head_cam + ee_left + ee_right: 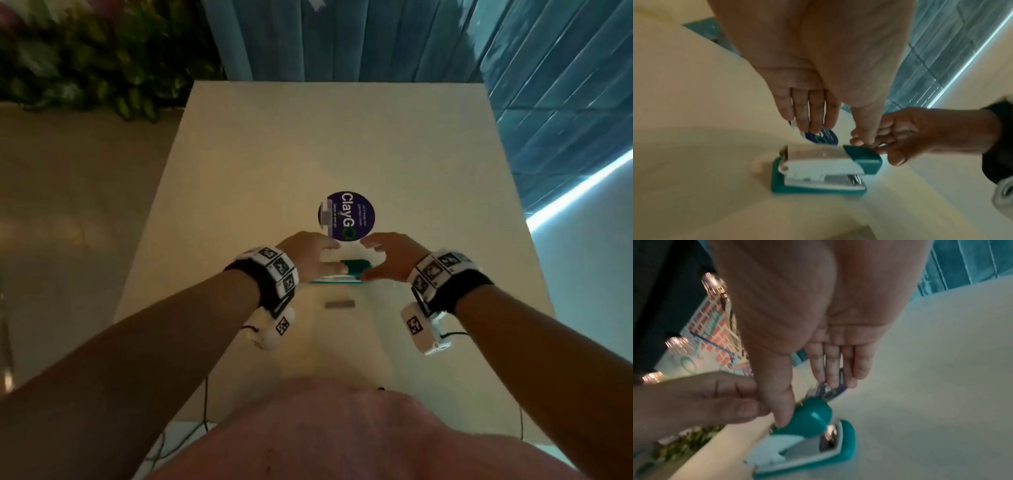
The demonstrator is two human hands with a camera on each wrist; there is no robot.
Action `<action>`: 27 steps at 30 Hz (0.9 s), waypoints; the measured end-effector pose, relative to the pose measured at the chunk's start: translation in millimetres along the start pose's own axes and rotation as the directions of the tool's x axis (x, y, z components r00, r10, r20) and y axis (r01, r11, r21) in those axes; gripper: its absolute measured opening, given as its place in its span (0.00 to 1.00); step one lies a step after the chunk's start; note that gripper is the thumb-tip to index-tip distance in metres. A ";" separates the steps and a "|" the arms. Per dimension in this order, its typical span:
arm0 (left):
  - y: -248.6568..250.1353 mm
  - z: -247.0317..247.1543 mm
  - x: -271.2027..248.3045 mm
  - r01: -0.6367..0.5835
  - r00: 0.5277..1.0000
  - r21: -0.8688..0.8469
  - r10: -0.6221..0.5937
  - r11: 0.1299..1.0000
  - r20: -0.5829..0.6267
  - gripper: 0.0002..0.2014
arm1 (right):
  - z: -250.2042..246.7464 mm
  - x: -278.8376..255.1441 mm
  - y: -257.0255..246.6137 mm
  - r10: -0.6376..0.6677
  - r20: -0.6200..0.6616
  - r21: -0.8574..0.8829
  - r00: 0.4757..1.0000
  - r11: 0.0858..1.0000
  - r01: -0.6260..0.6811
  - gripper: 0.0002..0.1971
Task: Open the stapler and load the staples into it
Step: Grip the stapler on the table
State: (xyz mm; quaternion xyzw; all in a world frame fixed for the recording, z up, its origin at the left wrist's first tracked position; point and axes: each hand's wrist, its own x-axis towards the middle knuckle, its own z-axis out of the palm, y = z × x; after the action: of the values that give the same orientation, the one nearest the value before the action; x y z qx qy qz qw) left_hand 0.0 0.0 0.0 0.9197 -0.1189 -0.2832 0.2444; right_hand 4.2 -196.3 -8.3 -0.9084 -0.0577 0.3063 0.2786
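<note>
We find the surface (342,144) carrying the stapler (824,164) midway between its side edges, top arm down on the base: opening is not yet done, loading remains. The left hand (308,253) is over the white rear part, fingers straight, gripping nothing; contact we cannot tell. The right hand (390,255), fingers likewise straight, rests its thumb on the teal cap (809,415). The staples (339,304) lie loose toward the near edge, just beside the stapler

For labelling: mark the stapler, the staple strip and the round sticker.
stapler (818,164): left wrist view, on its white upper arm.
staple strip (339,304): head view, middle of the grey strip.
round sticker (352,214): head view, its dark blue centre.
</note>
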 end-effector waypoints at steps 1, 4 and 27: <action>3.4 4.0 2.6 -0.016 0.999 0.041 0.015 0.999 0.045 0.32 | 3.1 1.6 0.8 0.012 0.023 -0.037 1.000 0.999 -0.012 0.40; 10.0 15.9 6.4 -0.077 0.992 0.131 0.063 0.988 0.110 0.24 | 11.7 3.9 2.2 0.015 0.017 -0.135 1.000 0.991 -0.013 0.39; -14.8 -2.7 -7.2 -0.231 0.946 -0.203 0.171 0.952 -0.275 0.18 | 24.3 5.4 5.8 0.030 -0.119 -0.067 0.992 0.997 -0.038 0.19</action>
State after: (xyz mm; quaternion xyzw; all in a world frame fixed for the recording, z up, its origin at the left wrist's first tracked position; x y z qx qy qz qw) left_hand -3.1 16.2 -2.3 0.8963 -0.1465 -0.1487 0.3914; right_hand -6.1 -188.2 -30.2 -0.9349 -0.0363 0.2545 0.2448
